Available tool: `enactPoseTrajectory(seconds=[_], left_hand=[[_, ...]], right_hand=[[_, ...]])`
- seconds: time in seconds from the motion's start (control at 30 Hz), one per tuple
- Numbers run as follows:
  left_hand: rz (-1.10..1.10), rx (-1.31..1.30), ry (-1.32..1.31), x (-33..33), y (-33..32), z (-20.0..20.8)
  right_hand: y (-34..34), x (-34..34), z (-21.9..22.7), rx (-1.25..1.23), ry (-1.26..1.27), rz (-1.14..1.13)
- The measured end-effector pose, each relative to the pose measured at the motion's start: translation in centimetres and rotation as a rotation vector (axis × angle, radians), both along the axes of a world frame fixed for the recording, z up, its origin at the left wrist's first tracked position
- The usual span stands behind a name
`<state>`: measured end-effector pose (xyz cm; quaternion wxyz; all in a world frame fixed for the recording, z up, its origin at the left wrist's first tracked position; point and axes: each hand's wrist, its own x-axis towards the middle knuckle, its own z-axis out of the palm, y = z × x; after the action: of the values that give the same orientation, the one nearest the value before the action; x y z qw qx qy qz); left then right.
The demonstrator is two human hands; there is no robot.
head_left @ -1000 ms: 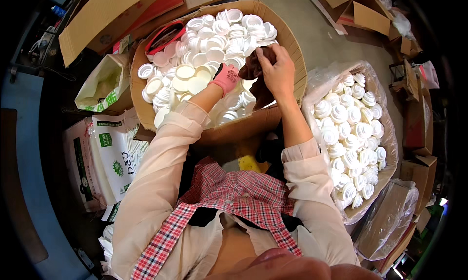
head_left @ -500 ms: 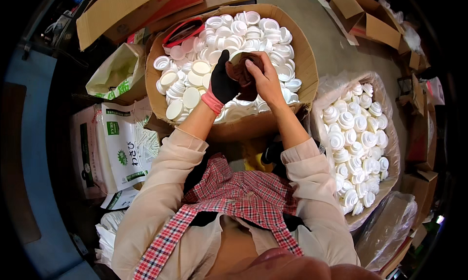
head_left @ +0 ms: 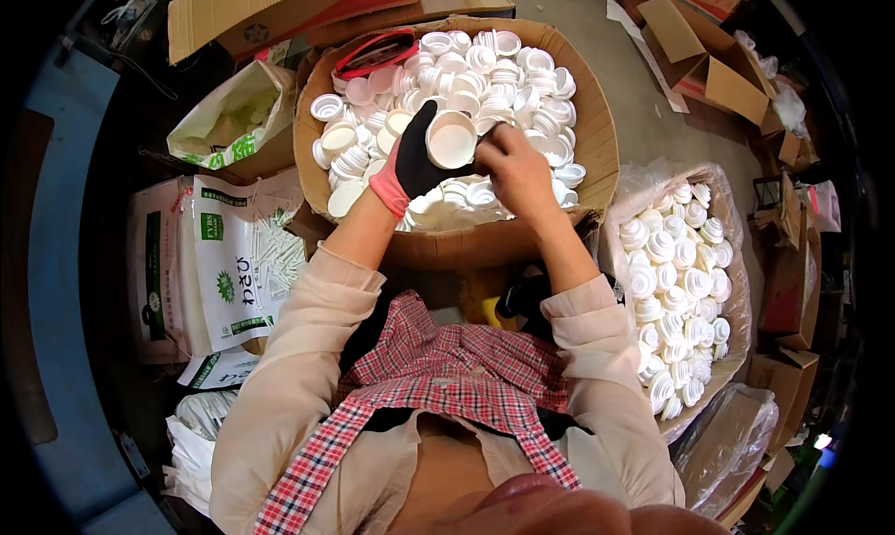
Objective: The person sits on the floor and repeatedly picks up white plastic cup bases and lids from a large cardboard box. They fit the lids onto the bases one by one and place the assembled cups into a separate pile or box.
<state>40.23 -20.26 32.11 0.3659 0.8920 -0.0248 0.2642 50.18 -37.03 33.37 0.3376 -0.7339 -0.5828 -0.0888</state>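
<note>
My left hand (head_left: 424,162), in a black glove with a pink cuff, is closed round a white round cap (head_left: 451,140). The hollow inside of the cap faces up. Right beside it my bare right hand (head_left: 518,170) is curled into a fist, its fingers at the cap's right side. Something dark shows at those fingertips; whether it is cloth or the glove's fingers I cannot tell. Both hands are over a large cardboard box (head_left: 447,246) heaped with loose white caps (head_left: 550,92).
A red-rimmed pouch (head_left: 376,52) lies on the caps at the back left. To the right stands a plastic-lined box (head_left: 736,335) full of stacked-ring white caps (head_left: 681,297). White printed bags (head_left: 224,265) and an open sack (head_left: 238,116) are on the left; empty cartons (head_left: 709,60) stand back right.
The crumpled brown cloth held between both hands is no longer plainly visible. The white cap now shows in my left hand. My right hand has curled up and moved slightly right and down.
</note>
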Motion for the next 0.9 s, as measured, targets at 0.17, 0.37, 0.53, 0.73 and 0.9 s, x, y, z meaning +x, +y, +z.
enactPoseTrajectory(seconds=[0.17,0.37,0.53,0.73,0.9], left_hand=[[-0.02,-0.924,0.093,1.5,-2.9,-3.9],[0.209,-0.521,-0.052,2.7,2.0,-2.0],[0.182,0.311,0.198,6.1,0.5,-7.6],[0.102,0.368,0.808,11.4,-7.0,-12.3],[-0.049,0.303,0.673,10.8,-4.0,-9.7]], right_hand=[[1.8,-0.5,0.2,0.302,0.215,-0.143],[0.6,-2.8,-2.5,-0.244,0.544,-0.088],[-3.1,3.5,-0.2,0.067,0.512,-0.33],[-6.7,9.5,0.0,0.122,0.543,-0.531],[-7.0,9.1,-0.2,0.081,0.343,-0.23]])
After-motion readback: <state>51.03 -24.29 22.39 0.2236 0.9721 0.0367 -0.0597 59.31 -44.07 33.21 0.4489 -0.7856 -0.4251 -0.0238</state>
